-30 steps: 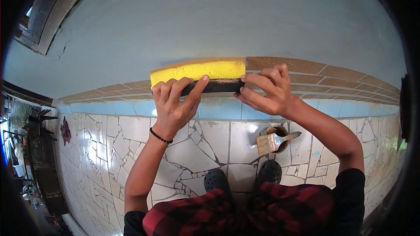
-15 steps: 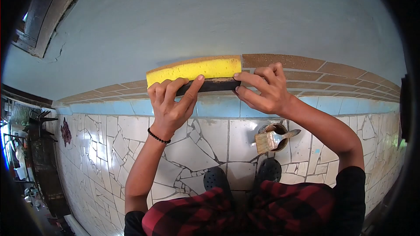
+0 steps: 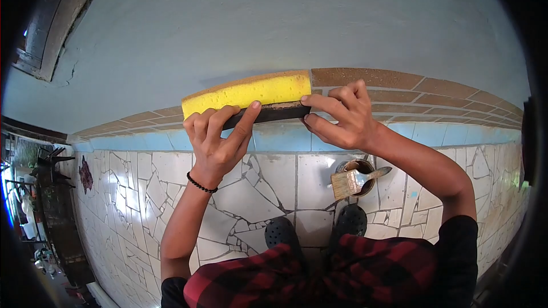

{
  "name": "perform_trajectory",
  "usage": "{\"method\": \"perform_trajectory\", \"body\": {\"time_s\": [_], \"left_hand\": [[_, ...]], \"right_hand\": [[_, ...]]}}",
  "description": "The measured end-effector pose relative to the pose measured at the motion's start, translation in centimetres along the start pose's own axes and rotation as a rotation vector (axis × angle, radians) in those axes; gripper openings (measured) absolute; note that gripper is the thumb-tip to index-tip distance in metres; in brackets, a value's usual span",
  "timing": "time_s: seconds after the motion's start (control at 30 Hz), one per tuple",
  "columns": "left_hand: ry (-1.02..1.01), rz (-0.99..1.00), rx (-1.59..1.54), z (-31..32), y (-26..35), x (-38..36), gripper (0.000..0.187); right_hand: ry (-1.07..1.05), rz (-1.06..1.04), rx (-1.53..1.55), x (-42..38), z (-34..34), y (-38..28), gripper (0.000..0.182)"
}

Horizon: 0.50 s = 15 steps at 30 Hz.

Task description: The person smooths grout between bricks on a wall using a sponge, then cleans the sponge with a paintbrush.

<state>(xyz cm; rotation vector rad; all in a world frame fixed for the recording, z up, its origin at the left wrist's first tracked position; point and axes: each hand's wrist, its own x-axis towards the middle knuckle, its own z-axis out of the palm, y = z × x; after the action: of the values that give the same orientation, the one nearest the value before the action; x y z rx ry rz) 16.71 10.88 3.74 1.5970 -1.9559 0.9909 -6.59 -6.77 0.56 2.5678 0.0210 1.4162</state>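
A long yellow sponge (image 3: 251,91) on a dark backing strip (image 3: 282,113) is held lengthwise against the wall. Brown colour covers its wall-side edge. My left hand (image 3: 220,137) is closed around the left part of this sponge block, index finger lying along the strip. At the right end, my right hand (image 3: 345,117) pinches the strip between thumb and index finger, its other fingers curled up. Right of the sponge, brown brick shapes (image 3: 365,78) with pale lines between them run along the wall. The sponge's contact face is hidden.
A flat paintbrush (image 3: 348,183) lies across an open can (image 3: 365,166) on the broken-tile floor (image 3: 240,194), near my dark clogs (image 3: 350,219). Light blue tiles (image 3: 279,137) line the wall base. A wooden frame (image 3: 51,28) is at upper left, and dark furniture (image 3: 57,211) stands far left.
Both hands and the sponge have shifted slightly left in view, the left end a little more. The grip of each hand looks the same.
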Motion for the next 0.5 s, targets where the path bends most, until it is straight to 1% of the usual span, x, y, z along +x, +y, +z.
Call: {"method": "perform_trajectory", "body": {"time_s": [0.5], "left_hand": [[-0.013, 0.002, 0.001, 0.22, -0.16, -0.08, 0.057]], "right_hand": [[-0.015, 0.004, -0.016, -0.09, 0.07, 0.19, 0.01]]}}
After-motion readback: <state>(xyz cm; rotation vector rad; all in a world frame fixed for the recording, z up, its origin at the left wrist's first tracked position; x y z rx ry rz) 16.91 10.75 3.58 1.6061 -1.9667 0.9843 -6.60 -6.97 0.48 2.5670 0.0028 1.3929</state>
